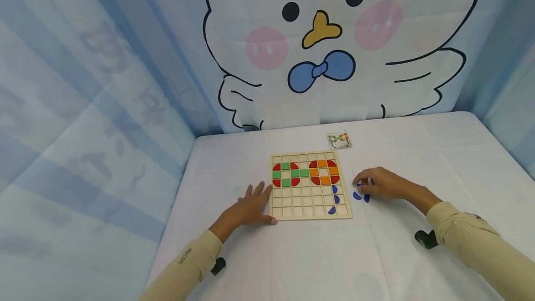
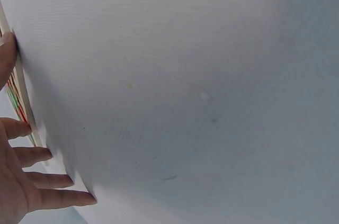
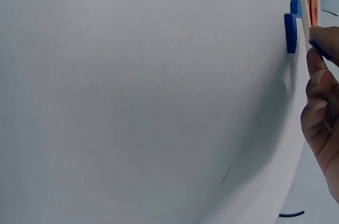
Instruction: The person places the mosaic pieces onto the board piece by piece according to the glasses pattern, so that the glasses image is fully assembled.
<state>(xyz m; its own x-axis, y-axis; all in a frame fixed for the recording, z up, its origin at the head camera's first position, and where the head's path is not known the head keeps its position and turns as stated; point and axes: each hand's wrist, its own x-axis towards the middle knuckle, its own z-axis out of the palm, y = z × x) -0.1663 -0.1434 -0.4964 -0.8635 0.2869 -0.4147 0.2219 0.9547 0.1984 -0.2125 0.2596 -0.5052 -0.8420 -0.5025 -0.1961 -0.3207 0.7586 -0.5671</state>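
Note:
A wooden grid board (image 1: pixel 298 203) lies on the table with red, green and orange pieces set in its upper rows. Three blue rounded pieces (image 1: pixel 332 210) sit loosely along its right side. My left hand (image 1: pixel 251 206) rests at the board's left edge, fingers spread and thumb at the near left corner. To the right of the board, my right hand (image 1: pixel 382 183) pinches a blue piece (image 3: pixel 320 49) between thumb and index finger. Below that hand, two more blue pieces (image 1: pixel 357 196) lie on the table.
Behind the board's far right corner lies a small pattern card (image 1: pixel 339 140) in a clear wrapper. A white cloth (image 1: pixel 317 259) covers the table. Curtains with a cartoon print (image 1: pixel 322 71) hang at the back and sides.

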